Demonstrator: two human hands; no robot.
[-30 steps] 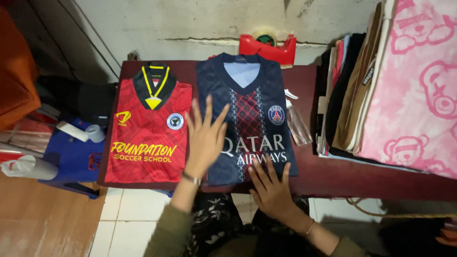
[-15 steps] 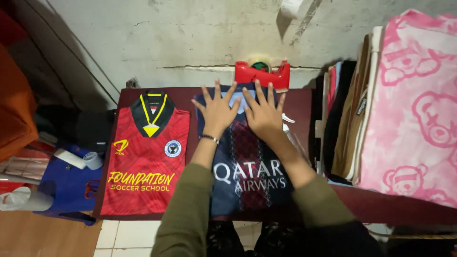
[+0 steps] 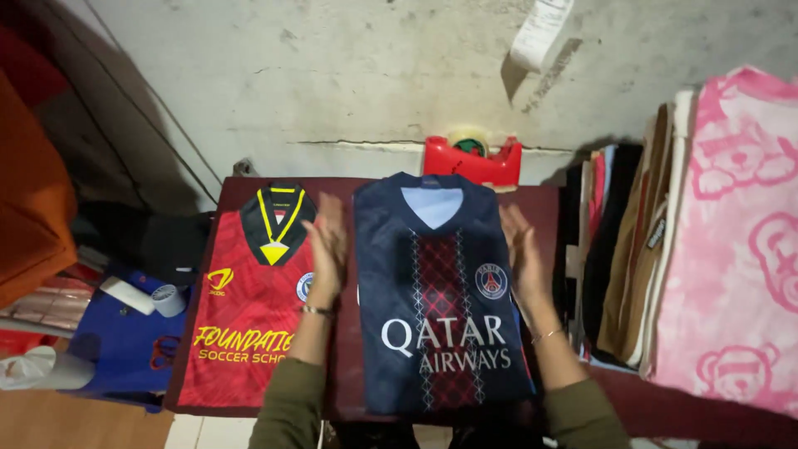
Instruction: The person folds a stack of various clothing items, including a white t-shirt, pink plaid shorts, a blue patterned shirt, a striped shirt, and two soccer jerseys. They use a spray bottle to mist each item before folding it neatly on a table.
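A folded dark navy jersey [image 3: 432, 291] with a red checked centre stripe lies on a dark red table [image 3: 549, 204]. My left hand [image 3: 328, 241] rests flat along the jersey's left edge, fingers together, over the gap beside a folded red jersey [image 3: 249, 308] with a black and yellow collar. My right hand [image 3: 519, 254] presses flat against the navy jersey's right edge. Neither hand grips anything.
A red tape dispenser [image 3: 472, 160] stands at the table's back by the wall. Stacked folded cloths [image 3: 623, 249] and a pink bear-print fabric [image 3: 736, 241] stand on the right. Blue items and a tape roll [image 3: 170, 299] lie lower left.
Both hands have slid from the jersey's collar area outward to its left and right edges. One second ago they lay lower on the jersey's front.
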